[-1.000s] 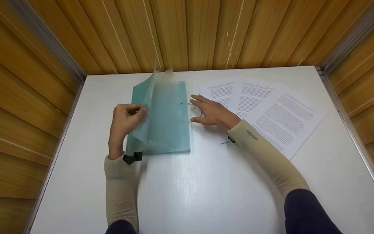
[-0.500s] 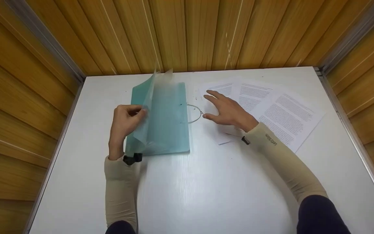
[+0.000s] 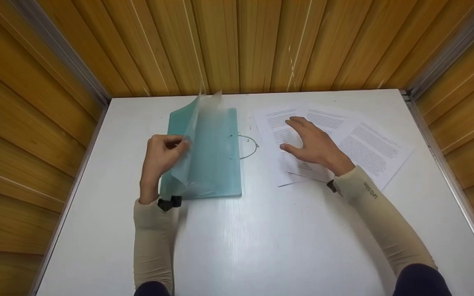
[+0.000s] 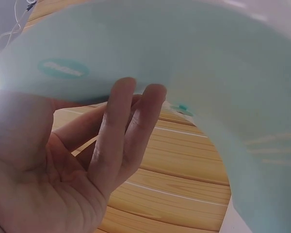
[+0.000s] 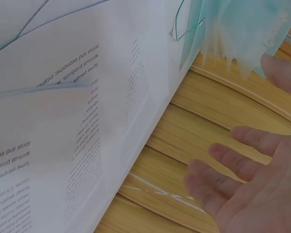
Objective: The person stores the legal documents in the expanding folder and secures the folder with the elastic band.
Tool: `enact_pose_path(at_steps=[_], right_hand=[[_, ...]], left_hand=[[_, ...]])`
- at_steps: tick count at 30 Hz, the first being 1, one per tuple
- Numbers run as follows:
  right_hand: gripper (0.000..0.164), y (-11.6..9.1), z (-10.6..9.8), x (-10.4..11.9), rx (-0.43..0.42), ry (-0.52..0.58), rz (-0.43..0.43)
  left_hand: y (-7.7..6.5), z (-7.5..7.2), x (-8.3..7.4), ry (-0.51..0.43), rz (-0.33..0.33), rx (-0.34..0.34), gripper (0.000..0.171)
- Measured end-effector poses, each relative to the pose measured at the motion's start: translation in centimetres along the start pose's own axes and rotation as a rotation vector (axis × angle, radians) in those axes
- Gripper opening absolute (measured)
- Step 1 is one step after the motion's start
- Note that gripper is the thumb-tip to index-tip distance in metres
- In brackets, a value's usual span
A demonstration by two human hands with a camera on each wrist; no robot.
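A teal plastic folder (image 3: 216, 164) lies at the left of the table. My left hand (image 3: 163, 154) pinches the edge of its raised translucent cover (image 3: 189, 148), which curves above the fingers in the left wrist view. An elastic cord loop (image 3: 255, 144) sticks out from the folder's right side. My right hand (image 3: 317, 142) hovers over the printed sheets (image 3: 375, 146), its fingers spread and nothing between them. Several sheets overlap in a fan, and the forearm and hand partly hide them. In the right wrist view, the straight fingers stand apart from the printed sheets (image 5: 111, 121).
The white table (image 3: 261, 246) meets wooden-slat walls (image 3: 257, 45) at the back and sides. Small dark specks dot the tabletop near the cord loop. The front corner of one sheet (image 3: 288, 184) curls up slightly.
My right hand has moved right, from beside the folder's cord loop to above the sheets, uncovering the loop. My left hand keeps holding the cover in place.
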State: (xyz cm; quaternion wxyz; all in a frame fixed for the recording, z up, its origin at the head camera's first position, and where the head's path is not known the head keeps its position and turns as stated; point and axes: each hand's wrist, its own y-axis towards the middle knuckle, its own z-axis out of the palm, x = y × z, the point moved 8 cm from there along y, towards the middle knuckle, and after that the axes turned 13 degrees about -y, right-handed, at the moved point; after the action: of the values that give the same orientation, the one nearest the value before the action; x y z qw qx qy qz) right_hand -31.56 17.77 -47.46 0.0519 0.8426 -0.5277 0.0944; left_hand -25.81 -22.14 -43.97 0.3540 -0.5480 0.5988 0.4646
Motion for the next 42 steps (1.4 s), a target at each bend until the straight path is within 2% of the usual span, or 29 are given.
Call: enact_pose_path(at_steps=[21, 25, 31, 42], right_hand=[[0.085, -5.2, -1.9, -6.9, -0.058, 0.121, 0.219], [0.088, -6.2, -2.1, -7.6, -0.054, 0.13, 0.252], [0.086, -7.7, -2.6, -8.9, -0.105, 0.132, 0.279], [0.086, -10.2, -3.3, -11.8, -0.136, 0.109, 0.359]], left_hand=[[0.1, 0.2, -0.1, 0.013, -0.019, 0.002, 0.025], [0.1, 0.3, 0.0, 0.012, -0.022, 0.006, 0.025], [0.0, 0.5, 0.2, 0.007, -0.016, 0.012, 0.024], [0.2, 0.4, 0.0, 0.006, -0.016, 0.022, 0.024]])
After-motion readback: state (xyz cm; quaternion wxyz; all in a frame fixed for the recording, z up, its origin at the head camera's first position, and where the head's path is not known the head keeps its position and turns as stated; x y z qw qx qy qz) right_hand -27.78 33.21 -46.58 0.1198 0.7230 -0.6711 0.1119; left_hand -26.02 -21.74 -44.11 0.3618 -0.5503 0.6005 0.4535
